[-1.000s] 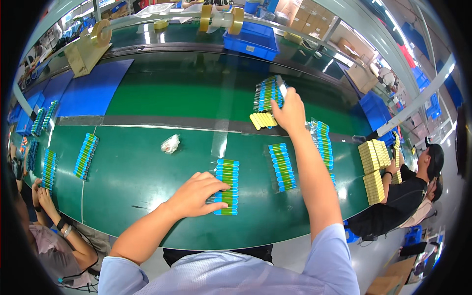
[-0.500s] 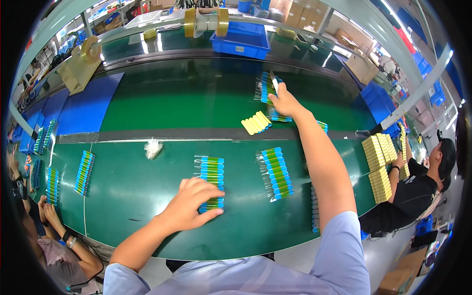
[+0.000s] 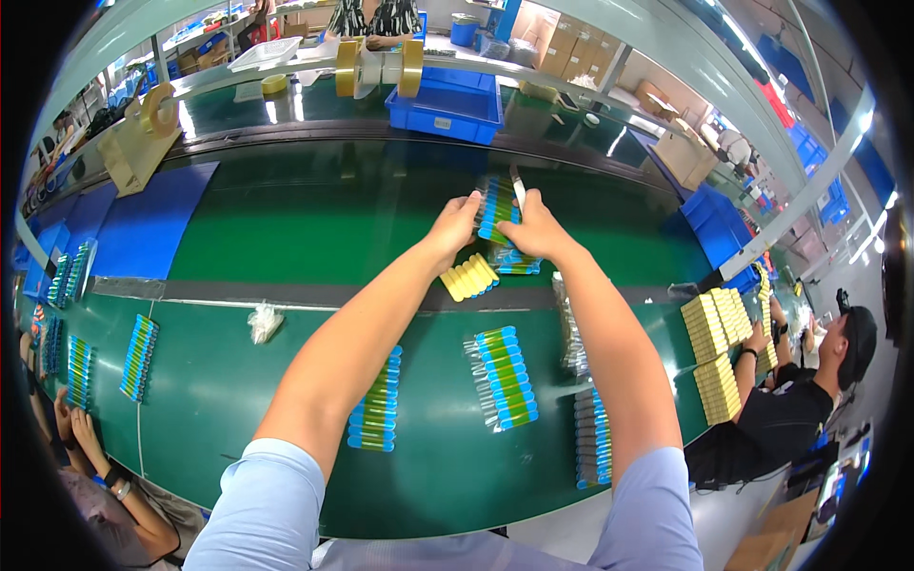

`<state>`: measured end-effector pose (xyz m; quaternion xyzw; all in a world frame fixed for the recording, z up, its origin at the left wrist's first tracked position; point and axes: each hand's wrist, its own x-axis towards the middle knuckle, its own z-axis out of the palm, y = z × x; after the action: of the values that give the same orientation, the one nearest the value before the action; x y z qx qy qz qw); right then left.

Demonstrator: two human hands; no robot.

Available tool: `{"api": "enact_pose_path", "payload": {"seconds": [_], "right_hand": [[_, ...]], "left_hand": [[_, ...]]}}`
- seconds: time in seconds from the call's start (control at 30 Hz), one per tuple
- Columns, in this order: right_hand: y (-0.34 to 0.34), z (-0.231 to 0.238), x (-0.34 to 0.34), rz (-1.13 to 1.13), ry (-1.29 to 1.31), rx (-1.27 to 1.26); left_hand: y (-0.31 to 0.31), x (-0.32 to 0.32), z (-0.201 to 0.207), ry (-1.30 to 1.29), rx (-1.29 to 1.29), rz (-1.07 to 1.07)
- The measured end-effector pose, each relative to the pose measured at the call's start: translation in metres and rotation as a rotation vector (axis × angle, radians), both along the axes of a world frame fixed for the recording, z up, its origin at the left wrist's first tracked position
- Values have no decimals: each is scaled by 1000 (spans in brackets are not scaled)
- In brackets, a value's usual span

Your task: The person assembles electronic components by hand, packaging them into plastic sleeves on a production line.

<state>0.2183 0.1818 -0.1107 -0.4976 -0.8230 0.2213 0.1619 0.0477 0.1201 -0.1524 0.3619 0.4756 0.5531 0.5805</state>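
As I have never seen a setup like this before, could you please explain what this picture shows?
No machine does the handling here: these are a person's bare left hand and right hand. The view comes from a wide fisheye camera worn on the head, looking down, so straight edges bend. Both hands are on a blue-and-green pack; the right hand also holds a slim tool with a white handle. Just nearer lie some yellow pieces. On the green table, closer to the body, lie other blue-and-green packs and a crumpled bit of plastic. A blue bin stands farther away.
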Motion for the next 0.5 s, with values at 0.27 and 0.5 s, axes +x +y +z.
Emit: {"api": "enact_pose_path", "payload": {"seconds": [0.27,0.5], "right_hand": [[10,25,13,-266,331,-511],[5,38,6,-149,249,-431]], "left_hand": [[43,31,-6,173,51,-53],[36,33,-9,596,124,-80]]}}
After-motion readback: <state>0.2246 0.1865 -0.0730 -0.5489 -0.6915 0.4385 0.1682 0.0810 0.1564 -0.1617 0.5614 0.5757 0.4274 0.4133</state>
